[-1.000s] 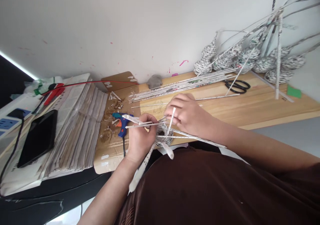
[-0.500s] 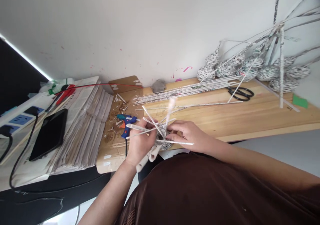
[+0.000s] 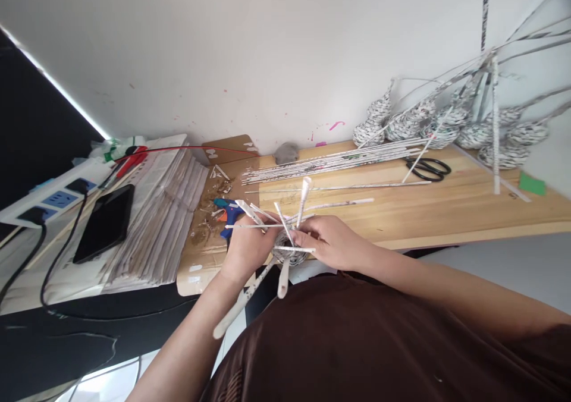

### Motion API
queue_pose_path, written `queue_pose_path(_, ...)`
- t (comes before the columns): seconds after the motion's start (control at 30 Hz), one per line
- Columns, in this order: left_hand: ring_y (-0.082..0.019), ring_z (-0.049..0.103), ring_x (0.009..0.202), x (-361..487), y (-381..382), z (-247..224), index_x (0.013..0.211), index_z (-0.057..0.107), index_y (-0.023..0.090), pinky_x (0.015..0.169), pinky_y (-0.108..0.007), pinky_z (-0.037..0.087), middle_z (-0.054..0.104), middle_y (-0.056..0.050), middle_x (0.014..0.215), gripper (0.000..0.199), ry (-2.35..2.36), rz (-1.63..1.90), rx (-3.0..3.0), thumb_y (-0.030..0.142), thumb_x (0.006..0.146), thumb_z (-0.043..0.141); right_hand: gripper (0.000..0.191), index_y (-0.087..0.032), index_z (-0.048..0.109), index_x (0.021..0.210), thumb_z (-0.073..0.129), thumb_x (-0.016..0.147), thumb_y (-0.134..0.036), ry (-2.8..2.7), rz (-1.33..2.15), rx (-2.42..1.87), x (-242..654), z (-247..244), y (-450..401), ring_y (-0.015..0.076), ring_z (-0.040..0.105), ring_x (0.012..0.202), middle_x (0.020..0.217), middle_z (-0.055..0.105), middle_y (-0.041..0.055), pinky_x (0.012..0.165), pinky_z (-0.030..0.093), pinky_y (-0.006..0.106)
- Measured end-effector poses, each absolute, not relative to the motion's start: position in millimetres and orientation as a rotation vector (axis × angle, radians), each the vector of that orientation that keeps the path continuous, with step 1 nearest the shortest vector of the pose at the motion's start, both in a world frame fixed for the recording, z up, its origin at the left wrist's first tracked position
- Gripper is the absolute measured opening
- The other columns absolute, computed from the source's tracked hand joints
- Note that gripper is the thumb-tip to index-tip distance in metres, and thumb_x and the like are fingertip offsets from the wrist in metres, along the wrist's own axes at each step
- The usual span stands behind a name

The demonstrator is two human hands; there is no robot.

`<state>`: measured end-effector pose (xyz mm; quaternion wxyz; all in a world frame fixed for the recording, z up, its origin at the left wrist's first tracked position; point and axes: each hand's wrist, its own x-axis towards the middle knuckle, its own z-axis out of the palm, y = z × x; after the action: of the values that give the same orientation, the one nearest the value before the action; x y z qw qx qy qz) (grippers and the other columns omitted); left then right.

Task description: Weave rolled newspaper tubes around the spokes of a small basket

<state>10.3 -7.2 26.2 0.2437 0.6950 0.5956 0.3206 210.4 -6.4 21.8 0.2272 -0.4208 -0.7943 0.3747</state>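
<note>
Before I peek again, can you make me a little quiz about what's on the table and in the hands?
1. True or false: the black-handled scissors lie on the wooden tabletop.
2. What lies on the newspaper stack? a) a green card b) a phone c) the scissors
3. Both hands are at the woven paper piece. Which one is nearer the blue glue gun?

Key: 1 true; 2 b; 3 the left hand.

Small craft workspace — blue glue gun (image 3: 231, 213), black-looped scissors (image 3: 439, 164), grey-white woven paper gourd shapes (image 3: 368, 133), thick folded-newspaper stack (image 3: 172, 212)
</note>
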Motion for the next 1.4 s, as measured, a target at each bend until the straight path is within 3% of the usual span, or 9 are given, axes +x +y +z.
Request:
queue_pose_path(0.3, -0.019, 0.074, 0.075, 15, -9, 20, 0.085, 0.079, 0.022, 0.07, -0.026, 0.055, 0.08, -0.002, 0.081, 0.014, 1.669, 1.024, 1.993, 0.021, 0.077, 0.067, 0.029, -0.017, 0.071, 0.065, 0.062, 0.088, -0.032, -2.291, 0.739, -1.306, 196, 33, 9, 0.011, 0.05, 0.053, 0.057, 0.063, 0.0013, 0.054, 0.025, 0.027)
queue_pose_path(0.5, -0.019, 0.071, 0.069, 18, 8, 33, 0.077, 0.078, 0.019, 0.064, -0.024, 0.053, 0.076, -0.002, 0.072, 0.011, 1.637, 1.047, 1.852, 0.019, 0.071, 0.068, 0.028, -0.016, 0.067, 0.057, 0.067, 0.082, -0.029, -2.28, 0.66, -1.324, 195, 36, 34, 0.0137, 0.054, 0.053, 0.056, 0.064, 0.0037, 0.053, 0.031, 0.027)
queue_pose_path(0.6, -0.015, 0.061, 0.049, 11, 22, 33, 0.076, 0.075, 0.016, 0.049, -0.023, 0.048, 0.067, 0.001, 0.056, 0.014, 1.56, 1.118, 1.517, 0.024, 0.064, 0.075, 0.028, -0.016, 0.071, 0.071, 0.059, 0.091, -0.031, -2.085, 1.049, -1.309, 204, 37, 45, 0.0134, 0.06, 0.052, 0.064, 0.069, 0.0031, 0.054, 0.043, 0.026)
queue_pose_path(0.7, -0.012, 0.057, 0.044, 3, 35, 27, 0.074, 0.072, 0.014, 0.044, -0.022, 0.047, 0.064, 0.003, 0.054, 0.017, 1.535, 1.173, 1.411, 0.028, 0.064, 0.075, 0.018, -0.016, 0.073, 0.094, 0.061, 0.091, -0.029, -1.969, 1.079, -1.171, 214, 36, 49, 0.0121, 0.064, 0.06, 0.085, 0.073, 0.0045, 0.063, 0.051, 0.028)
queue_pose_path(0.83, -0.01, 0.055, 0.044, 1, 48, 16, 0.07, 0.071, 0.013, 0.043, -0.021, 0.047, 0.065, 0.001, 0.056, 0.022, 1.498, 1.185, 1.346, 0.032, 0.06, 0.078, 0.05, -0.015, 0.066, 0.121, 0.081, 0.075, -0.031, -1.987, 1.186, -0.993, 216, 28, 50, 0.014, 0.065, 0.071, 0.081, 0.069, 0.001, 0.066, 0.052, 0.027)
queue_pose_path(0.93, -0.011, 0.057, 0.044, 7, 57, 11, 0.077, 0.074, 0.013, 0.042, -0.021, 0.047, 0.067, 0.001, 0.058, 0.026, 1.483, 1.174, 1.345, 0.032, 0.06, 0.079, 0.049, -0.017, 0.071, 0.11, 0.085, 0.07, -0.042, -2.001, 1.239, -1.021, 207, 21, 53, 0.0135, 0.061, 0.063, 0.069, 0.066, -0.002, 0.058, 0.048, 0.025)
queue_pose_path(1.07, -0.011, 0.057, 0.043, 13, 69, 9, 0.08, 0.076, 0.013, 0.043, -0.021, 0.049, 0.068, 0.0, 0.059, 0.025, 1.484, 1.142, 1.376, 0.029, 0.061, 0.078, 0.024, -0.016, 0.076, 0.088, 0.081, 0.076, -0.036, -1.865, 1.238, -1.099, 196, 13, 66, 0.0124, 0.061, 0.06, 0.071, 0.071, 0.001, 0.058, 0.049, 0.025)
queue_pose_path(1.2, -0.012, 0.059, 0.044, 12, 78, 9, 0.081, 0.077, 0.015, 0.045, -0.021, 0.05, 0.067, 0.001, 0.057, 0.02, 1.491, 1.103, 1.418, 0.025, 0.063, 0.075, 0.024, -0.016, 0.073, 0.083, 0.08, 0.078, -0.038, -1.762, 1.408, -1.242, 199, 11, 78, 0.0093, 0.048, 0.041, 0.051, 0.059, -0.0038, 0.043, 0.042, 0.024)
queue_pose_path(1.4, -0.011, 0.056, 0.044, 18, 81, 12, 0.073, 0.075, 0.015, 0.042, -0.019, 0.043, 0.064, 0.002, 0.054, 0.013, 1.512, 1.09, 1.462, 0.02, 0.061, 0.074, 0.025, -0.023, 0.079, 0.089, 0.085, 0.072, -0.04, -1.975, 1.227, -1.143, 203, 19, 74, 0.0191, 0.071, 0.083, 0.09, 0.079, 0.0025, 0.073, 0.054, 0.029)
